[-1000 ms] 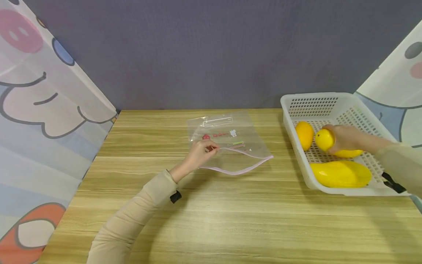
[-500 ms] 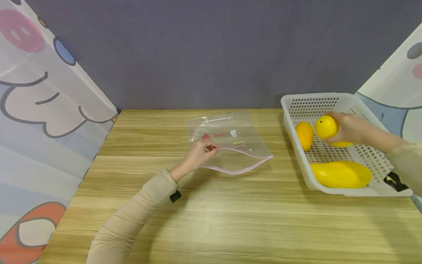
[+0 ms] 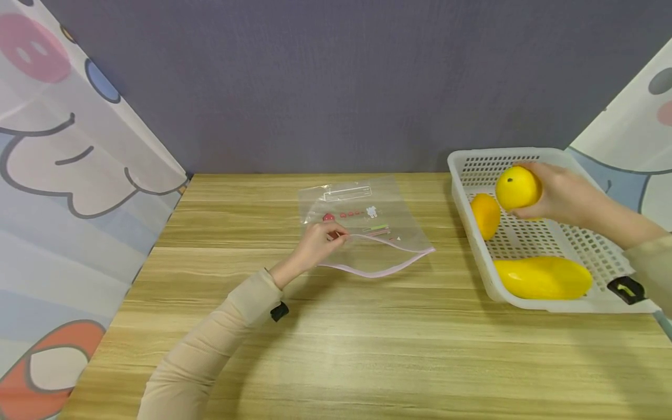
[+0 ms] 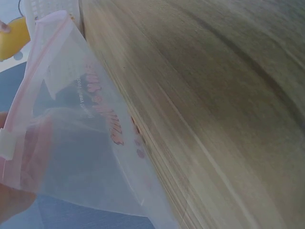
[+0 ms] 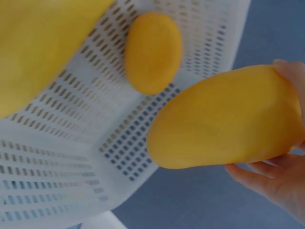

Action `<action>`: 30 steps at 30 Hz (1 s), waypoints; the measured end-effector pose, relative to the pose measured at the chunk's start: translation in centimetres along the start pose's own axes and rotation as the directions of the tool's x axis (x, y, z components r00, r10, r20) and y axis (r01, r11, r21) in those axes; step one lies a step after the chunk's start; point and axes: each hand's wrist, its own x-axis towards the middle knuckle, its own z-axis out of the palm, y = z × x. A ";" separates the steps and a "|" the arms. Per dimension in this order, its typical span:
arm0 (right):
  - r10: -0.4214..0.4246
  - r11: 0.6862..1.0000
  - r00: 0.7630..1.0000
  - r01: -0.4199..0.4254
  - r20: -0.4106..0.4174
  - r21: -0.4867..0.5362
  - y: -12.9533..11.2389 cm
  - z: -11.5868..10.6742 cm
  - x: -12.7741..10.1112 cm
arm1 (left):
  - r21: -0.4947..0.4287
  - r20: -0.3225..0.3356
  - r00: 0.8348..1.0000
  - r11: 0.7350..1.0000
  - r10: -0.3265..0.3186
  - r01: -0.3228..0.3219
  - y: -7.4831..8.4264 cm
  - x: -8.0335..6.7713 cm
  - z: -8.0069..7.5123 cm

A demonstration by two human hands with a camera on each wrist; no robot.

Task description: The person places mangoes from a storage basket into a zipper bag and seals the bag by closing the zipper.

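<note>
On the table lies a clear zip bag point(image 3: 367, 201) with a pink zip edge and small printed pictures, its mouth gaping toward me. My left hand point(image 3: 314, 248) pinches the bag's upper edge at the left end; a white slider point(image 4: 7, 144) shows beside the fingers in the left wrist view. Over the basket, my right hand point(image 3: 567, 195) grips a large yellow mango point(image 3: 517, 188) by one end, fingers and thumb around it. The right wrist view shows the mango's long, smooth body pointing away from the palm, raised above the basket floor.
The white perforated basket point(image 3: 485, 280) stands at the table's right side. Inside are a smaller orange-yellow oval fruit point(image 3: 486, 216) by the left wall and a big long yellow fruit point(image 3: 543, 278) at the front. A grey panel point(image 3: 325, 87) closes the back.
My right hand has lifted the mango up from the basket floor and tilted its round end toward me. My left hand and the bag have stayed still.
</note>
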 end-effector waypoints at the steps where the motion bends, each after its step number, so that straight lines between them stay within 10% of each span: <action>1: -0.003 1.000 1.000 0.003 -0.008 0.000 -0.3 -0.1 0.0 | 0.001 0.004 1.000 1.000 -0.001 0.001 0.0 0.0 0.0; 30: -0.226 0.960 0.951 0.255 -0.213 0.118 -8.5 -0.2 0.9 | -0.022 0.028 0.999 0.999 -0.027 0.027 0.1 0.1 -0.2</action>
